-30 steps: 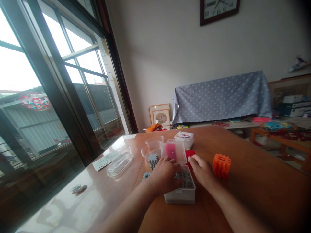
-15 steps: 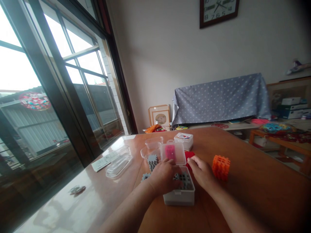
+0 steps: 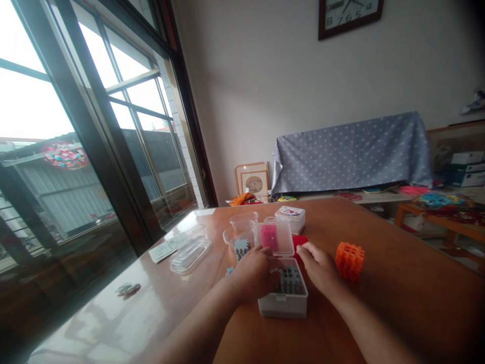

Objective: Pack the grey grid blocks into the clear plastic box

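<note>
A small clear plastic box (image 3: 283, 307) stands on the table in front of me with its lid (image 3: 284, 238) swung up at the back. Rows of grey notched pieces (image 3: 291, 279) fill its right part. My left hand (image 3: 256, 273) reaches over the box's left side, fingers curled down among the pieces; what they grip is hidden. Beside the lid's lower right corner, my right hand (image 3: 317, 260) has its fingers pinched together, against a red piece (image 3: 300, 239) behind; I cannot make out what they hold. Left of the box stands a grey notched block (image 3: 241, 247).
An orange notched block (image 3: 349, 260) stands to the right. Behind the box are a white lidded box (image 3: 291, 218) and a clear tub (image 3: 242, 219). Further left lie a clear lid (image 3: 189, 256), a paper sheet (image 3: 162, 251) and a small crumpled packet (image 3: 128, 289).
The camera view has shifted slightly, so everything sits a little further right. My left hand has drawn slightly left in the box, showing more grey pieces. My right hand stays by the lid.
</note>
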The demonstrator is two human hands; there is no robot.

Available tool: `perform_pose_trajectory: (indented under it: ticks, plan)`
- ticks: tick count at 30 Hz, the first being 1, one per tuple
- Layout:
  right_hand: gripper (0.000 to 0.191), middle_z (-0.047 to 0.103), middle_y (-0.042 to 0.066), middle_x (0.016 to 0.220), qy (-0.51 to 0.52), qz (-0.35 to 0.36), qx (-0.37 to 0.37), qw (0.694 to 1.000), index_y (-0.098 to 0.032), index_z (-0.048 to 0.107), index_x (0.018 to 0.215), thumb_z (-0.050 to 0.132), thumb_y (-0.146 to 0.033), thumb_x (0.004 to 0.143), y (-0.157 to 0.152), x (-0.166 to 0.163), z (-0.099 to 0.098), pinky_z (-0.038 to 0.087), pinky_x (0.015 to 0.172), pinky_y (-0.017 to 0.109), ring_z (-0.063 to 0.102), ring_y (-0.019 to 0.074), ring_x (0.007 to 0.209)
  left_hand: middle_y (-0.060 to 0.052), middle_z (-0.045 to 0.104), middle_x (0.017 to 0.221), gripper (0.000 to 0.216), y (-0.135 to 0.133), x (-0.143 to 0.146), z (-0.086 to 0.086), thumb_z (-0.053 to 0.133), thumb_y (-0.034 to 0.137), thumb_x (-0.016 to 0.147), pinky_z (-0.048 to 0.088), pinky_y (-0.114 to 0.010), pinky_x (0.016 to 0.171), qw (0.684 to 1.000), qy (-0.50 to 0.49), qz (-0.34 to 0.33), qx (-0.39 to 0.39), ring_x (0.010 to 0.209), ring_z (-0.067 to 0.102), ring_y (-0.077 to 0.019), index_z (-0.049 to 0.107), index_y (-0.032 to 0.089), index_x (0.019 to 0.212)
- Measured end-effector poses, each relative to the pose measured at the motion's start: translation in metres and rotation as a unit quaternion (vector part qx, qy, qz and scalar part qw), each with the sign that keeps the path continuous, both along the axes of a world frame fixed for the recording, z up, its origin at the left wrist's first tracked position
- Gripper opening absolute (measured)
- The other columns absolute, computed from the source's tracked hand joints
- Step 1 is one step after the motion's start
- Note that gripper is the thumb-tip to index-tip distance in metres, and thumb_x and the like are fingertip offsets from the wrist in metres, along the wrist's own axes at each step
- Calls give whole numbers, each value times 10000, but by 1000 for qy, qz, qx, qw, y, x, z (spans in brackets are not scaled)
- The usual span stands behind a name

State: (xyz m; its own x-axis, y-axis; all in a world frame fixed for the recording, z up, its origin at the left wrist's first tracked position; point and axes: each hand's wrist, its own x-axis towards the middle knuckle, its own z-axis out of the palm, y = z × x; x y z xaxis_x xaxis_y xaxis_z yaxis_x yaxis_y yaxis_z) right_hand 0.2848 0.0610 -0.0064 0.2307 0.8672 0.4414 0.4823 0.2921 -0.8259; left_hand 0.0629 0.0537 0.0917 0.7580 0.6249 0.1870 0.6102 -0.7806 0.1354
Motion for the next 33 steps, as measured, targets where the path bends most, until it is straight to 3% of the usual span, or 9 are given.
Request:
perform_pose_trajectory:
  ticks: [6, 10, 13, 18, 24, 29, 33]
  plan:
    - [417, 460, -47, 582, 13, 13, -14, 1000, -233, 561, 719, 487, -571, 952, -3, 1, 0, 348, 581, 260, 473, 165, 606, -59, 706, 1004, 251, 10, -58, 19, 547, 234, 941, 506, -315, 872, 994, -90, 54, -30, 948, 635, -198, 747, 226, 1091]
    - [418, 482, -41, 589, 9, 13, -5, 1000, -232, 558, 696, 510, -571, 936, 0, 0, -3, 363, 592, 262, 485, 169, 620, -55, 715, 1028, 262, 13, -99, 25, 606, 256, 909, 519, -323, 863, 991, -79, 90, -67, 941, 646, -198, 735, 227, 1136]
    - [429, 506, -36, 571, 3, 8, -5, 1000, -236, 566, 679, 504, -578, 929, 0, -2, -3, 367, 585, 268, 489, 176, 606, -70, 706, 1148, 397, 10, -113, 24, 716, 312, 841, 513, -352, 924, 991, -44, 91, -84, 1047, 636, -232, 698, 230, 1229]
    - [411, 505, -36, 544, 3, 12, -27, 1000, -242, 635, 757, 490, -583, 934, -6, -3, 3, 383, 574, 282, 506, 187, 574, -54, 680, 1213, 532, 5, -112, 14, 804, 301, 740, 483, -378, 982, 994, 9, 77, -80, 1151, 581, -268, 666, 274, 1253]
    - [418, 516, -27, 551, -2, 3, -13, 1000, -239, 618, 717, 488, -576, 927, -8, -3, 6, 383, 584, 287, 502, 189, 588, -27, 676, 1148, 476, 7, -112, 4, 785, 237, 717, 484, -341, 938, 993, 10, 87, -73, 1100, 580, -240, 665, 277, 1176]
    - [417, 509, -37, 573, 1, 8, -10, 1000, -235, 586, 694, 503, -571, 928, -2, -1, -2, 373, 593, 276, 511, 179, 609, -43, 679, 1131, 386, 5, -108, 17, 762, 238, 754, 487, -341, 926, 994, -28, 84, -68, 1055, 600, -231, 666, 241, 1128]
    - [420, 539, -34, 592, -1, 10, -12, 1000, -232, 600, 701, 507, -574, 928, 4, 2, -8, 375, 593, 273, 518, 177, 618, -38, 688, 1131, 368, 0, -87, 29, 750, 239, 781, 480, -341, 933, 996, -53, 61, -39, 1071, 594, -234, 665, 250, 1139]
